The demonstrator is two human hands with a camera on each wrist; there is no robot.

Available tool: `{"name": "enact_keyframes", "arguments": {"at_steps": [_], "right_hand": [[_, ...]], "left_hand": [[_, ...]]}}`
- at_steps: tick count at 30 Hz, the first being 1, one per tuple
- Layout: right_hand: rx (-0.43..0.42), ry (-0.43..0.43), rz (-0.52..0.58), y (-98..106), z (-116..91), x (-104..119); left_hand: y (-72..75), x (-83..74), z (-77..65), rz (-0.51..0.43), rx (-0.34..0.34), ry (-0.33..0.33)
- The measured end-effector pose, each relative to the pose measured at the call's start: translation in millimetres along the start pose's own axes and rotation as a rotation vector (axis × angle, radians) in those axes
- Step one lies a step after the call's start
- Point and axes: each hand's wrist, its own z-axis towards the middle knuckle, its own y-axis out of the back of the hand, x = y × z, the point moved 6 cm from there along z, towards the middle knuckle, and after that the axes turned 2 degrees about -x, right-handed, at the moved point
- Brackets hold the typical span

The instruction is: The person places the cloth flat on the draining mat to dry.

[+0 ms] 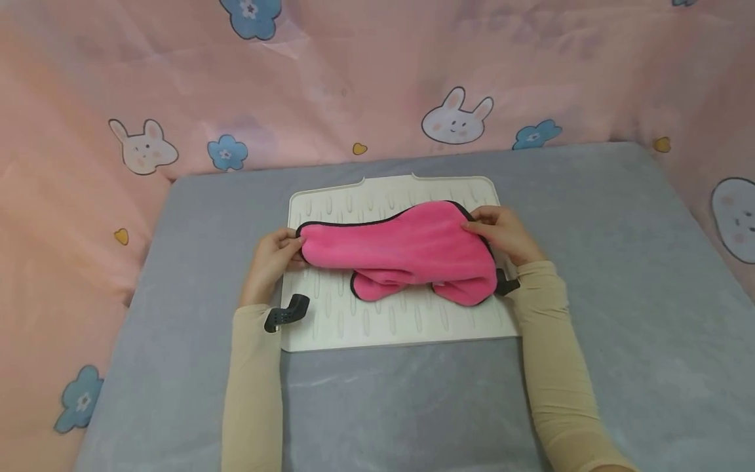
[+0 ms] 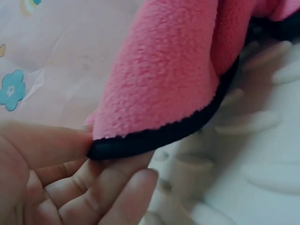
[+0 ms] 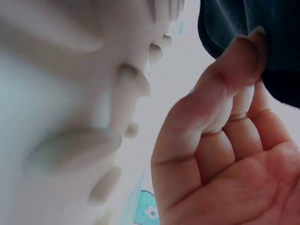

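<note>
A pink plush cloth (image 1: 401,242) with black edging is spread between both hands, its lower part hanging in folds over a white ribbed mat (image 1: 377,324). At its left end my left hand (image 1: 268,265) pinches a corner; in the left wrist view, thumb and fingers grip the black binding (image 2: 126,145). My right hand (image 1: 510,235) pinches the cloth's upper right edge. From the right wrist view, the cloth's dark side (image 3: 283,42) appears at the fingertips, with the mat's raised ribs (image 3: 75,150) alongside.
Grey cloth covers the table (image 1: 619,314) under the mat. A pink curtain (image 1: 354,85) printed with rabbits and flowers stands behind and at the sides. Black wrist mounts (image 1: 287,313) stick out from both beige sleeves (image 1: 253,387).
</note>
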Motion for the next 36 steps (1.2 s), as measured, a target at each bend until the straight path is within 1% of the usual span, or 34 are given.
{"name": "enact_keyframes", "arguments": {"at_steps": [5,11,15,21,23,24,28,32,36], "right_hand": [[-0.053,0.004,-0.021,4,7,1],[-0.124,0.025,-0.014,8,13,0],[-0.169,0.028,0.029,10,13,-1],[-0.251,0.016,0.085,13,14,0],[-0.26,0.002,0.083,11,14,-1],[-0.254,-0.008,0.066,10,15,-2],[-0.182,-0.06,-0.043,7,15,-6],[-0.094,-0.082,-0.171,7,11,-8],[-0.021,-0.079,-0.238,10,4,-9]], "left_hand": [[-2.3,-13.7,22.7,0.054,-0.052,-0.059],[-9.3,-20.6,48.0,0.126,-0.094,-0.09],[-12.8,-24.8,57.3,0.147,-0.11,-0.091],[-14.0,-28.4,67.7,0.145,-0.11,-0.075],[-14.0,-25.4,67.0,0.14,-0.083,-0.049],[-14.9,-23.7,65.7,0.139,-0.059,-0.033],[-20.5,-18.6,55.8,0.115,0.054,0.02],[-24.9,-16.7,41.4,0.068,0.127,0.017],[-29.3,-12.7,26.7,0.061,0.184,-0.011]]}}
